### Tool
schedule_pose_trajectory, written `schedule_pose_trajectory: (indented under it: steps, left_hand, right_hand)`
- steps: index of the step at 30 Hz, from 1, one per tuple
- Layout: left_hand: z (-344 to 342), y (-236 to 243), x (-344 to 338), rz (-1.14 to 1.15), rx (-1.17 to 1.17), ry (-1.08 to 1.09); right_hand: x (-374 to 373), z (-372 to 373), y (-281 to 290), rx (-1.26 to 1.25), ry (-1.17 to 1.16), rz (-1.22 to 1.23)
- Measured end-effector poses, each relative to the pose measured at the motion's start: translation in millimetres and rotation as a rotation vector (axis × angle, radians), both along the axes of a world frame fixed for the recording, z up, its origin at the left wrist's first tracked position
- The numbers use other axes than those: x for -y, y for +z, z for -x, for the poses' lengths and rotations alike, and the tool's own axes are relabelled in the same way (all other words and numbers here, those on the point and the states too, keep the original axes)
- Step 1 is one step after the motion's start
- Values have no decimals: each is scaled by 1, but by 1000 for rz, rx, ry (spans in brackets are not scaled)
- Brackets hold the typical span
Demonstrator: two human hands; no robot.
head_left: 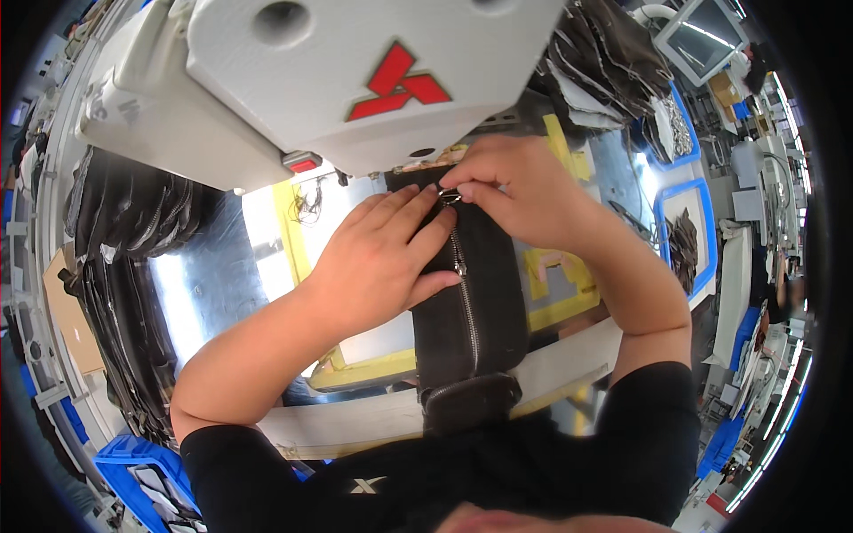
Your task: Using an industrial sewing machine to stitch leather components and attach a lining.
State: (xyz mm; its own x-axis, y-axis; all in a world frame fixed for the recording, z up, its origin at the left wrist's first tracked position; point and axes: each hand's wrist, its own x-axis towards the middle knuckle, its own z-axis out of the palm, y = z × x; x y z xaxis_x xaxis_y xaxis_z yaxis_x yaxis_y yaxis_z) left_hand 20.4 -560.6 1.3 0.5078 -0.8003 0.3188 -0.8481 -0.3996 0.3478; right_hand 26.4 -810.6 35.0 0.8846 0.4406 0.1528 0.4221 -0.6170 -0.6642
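A long black fabric piece (494, 293) with a metal zipper (467, 313) down its middle lies in front of me, under the head of a white sewing machine (293, 80). My left hand (378, 258) rests on its left side, fingers stretched out and spread, thumb beside the zipper. At the zipper's far end, my right hand (524, 191) pinches a small metal ring (450, 196) between thumb and forefinger. Two left fingertips are close around that ring. Its exact shape is partly hidden by the fingers. A zipper slider (460, 269) sits farther down, near my left thumb.
Stacks of dark zippered pieces stand at the left (133, 209) and the back right (613, 53). Blue bins are at the right (711, 235) and lower left (147, 462). Yellow tape (569, 306) edges the work surface. Loose thread (307, 206) lies left of the machine needle area.
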Motion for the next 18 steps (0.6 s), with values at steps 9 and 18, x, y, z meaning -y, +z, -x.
schedule_pose_trajectory:
  steps: [9,18]
  left_hand:
    - [1,3,0,-50,11,68]
    - [7,5,4,-155,16,60]
  right_hand:
    - [-7,7,-13,104,-72,32]
    - [-10,4,-13,187,-20,313]
